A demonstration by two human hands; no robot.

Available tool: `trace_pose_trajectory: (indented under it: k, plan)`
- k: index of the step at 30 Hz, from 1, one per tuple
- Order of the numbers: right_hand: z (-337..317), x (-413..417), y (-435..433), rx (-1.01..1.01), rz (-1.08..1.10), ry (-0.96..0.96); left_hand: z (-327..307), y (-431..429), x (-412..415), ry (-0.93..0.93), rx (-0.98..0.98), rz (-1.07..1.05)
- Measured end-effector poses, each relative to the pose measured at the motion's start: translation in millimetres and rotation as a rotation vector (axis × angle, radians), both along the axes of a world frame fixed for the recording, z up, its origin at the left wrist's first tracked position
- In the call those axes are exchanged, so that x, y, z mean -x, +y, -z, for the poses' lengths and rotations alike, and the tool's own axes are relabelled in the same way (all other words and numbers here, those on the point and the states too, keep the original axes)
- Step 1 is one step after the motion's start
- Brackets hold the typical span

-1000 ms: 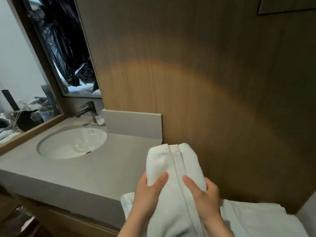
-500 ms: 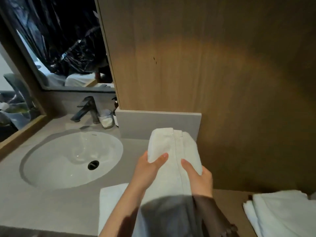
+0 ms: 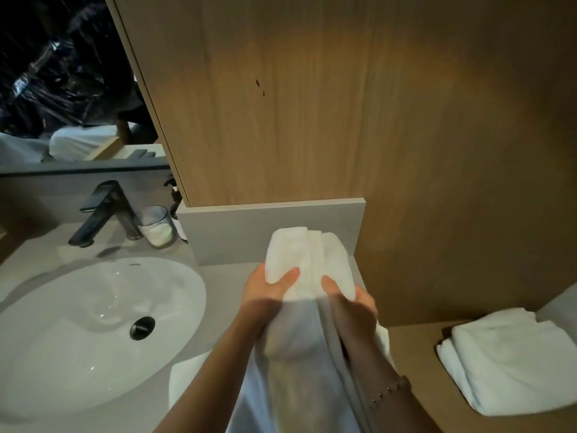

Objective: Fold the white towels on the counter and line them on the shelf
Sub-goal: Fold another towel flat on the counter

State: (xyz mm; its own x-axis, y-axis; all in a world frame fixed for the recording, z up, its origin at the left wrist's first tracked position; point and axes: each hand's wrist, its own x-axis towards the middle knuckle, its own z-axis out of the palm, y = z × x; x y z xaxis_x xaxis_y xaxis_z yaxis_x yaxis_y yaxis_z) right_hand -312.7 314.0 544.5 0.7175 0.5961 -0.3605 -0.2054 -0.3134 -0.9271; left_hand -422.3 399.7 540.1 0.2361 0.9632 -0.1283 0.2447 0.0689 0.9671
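I hold a long white towel [image 3: 307,264] upright in front of me, its top end folded over and its lower part hanging down out of view. My left hand [image 3: 265,289] pinches its left side, thumb on the front. My right hand [image 3: 352,303] grips its right side along the hemmed edge. Another white towel [image 3: 187,382] lies flat on the grey counter [image 3: 215,295] under my arms. A folded white towel [image 3: 512,360] rests on the wooden shelf [image 3: 412,364] at the lower right.
A white oval sink [image 3: 78,332] with a dark faucet [image 3: 103,210] fills the left. A glass cup [image 3: 157,226] and a dark bottle [image 3: 176,210] stand behind it. A grey backsplash [image 3: 271,229] and wood wall panel [image 3: 343,104] rise ahead; a mirror [image 3: 62,89] is upper left.
My view has shifted closer and to the right over the counter. Both hands keep the same hold on the towel, which now hangs lower in front of the backsplash.
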Motion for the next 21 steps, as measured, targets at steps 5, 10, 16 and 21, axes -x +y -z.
trace_pose_trajectory:
  k: [5,10,16,21]
  plan:
    - [4.5,2.2,22.7,0.091,-0.145,-0.268,8.2,15.7,0.5,0.141,-0.055,-0.061]
    - [11.1,0.2,29.0,0.090,-0.233,-0.205,9.4,16.1,4.4,0.206,-0.052,-0.149]
    - [12.1,2.0,36.0,0.123,-0.305,-0.241,11.1,16.6,9.2,0.208,-0.092,-0.155]
    - [20.1,8.5,47.0,0.130,-0.270,-0.275,21.8,30.8,14.0,0.253,-0.111,-0.135]
